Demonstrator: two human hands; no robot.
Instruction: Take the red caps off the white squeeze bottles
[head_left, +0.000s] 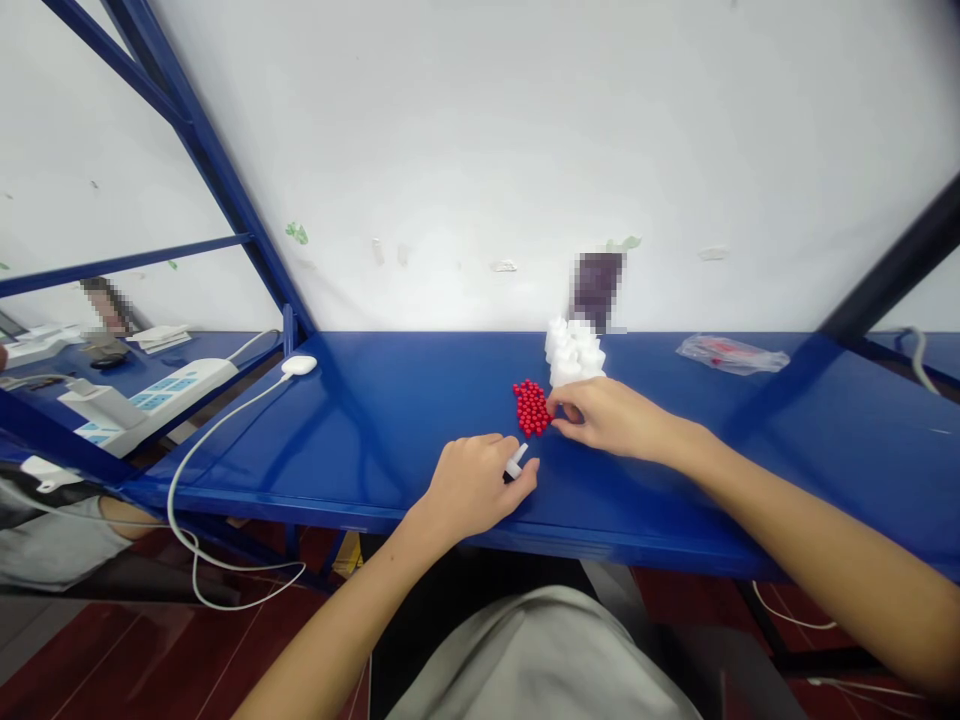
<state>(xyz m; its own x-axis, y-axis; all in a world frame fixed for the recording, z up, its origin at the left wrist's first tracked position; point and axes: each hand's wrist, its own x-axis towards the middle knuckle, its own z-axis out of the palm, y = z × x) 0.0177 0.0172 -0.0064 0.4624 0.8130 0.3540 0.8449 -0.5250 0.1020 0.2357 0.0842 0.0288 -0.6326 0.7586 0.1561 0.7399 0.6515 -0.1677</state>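
My left hand (484, 482) is closed round a small white piece with a narrow pointed tip (516, 461); a dark part shows below it near the thumb. Just beyond the hand, many small round red beads (532, 408) lie in a loose patch on the blue table. At the right edge of that patch, my right hand (589, 412) has its thumb and fingertips curled into a pinch. Whatever is between those fingertips is too small to make out. Right behind this hand stands a cluster of white pieces (574, 350), partly overlapping one another.
A clear plastic bag with something red inside (731, 354) lies at the table's back right. At the left edge, a white plug-like device (299, 365) trails a white cable. A power strip (161, 400) is beyond it on another table. Blue metal posts (217, 150) frame the table (360, 430).
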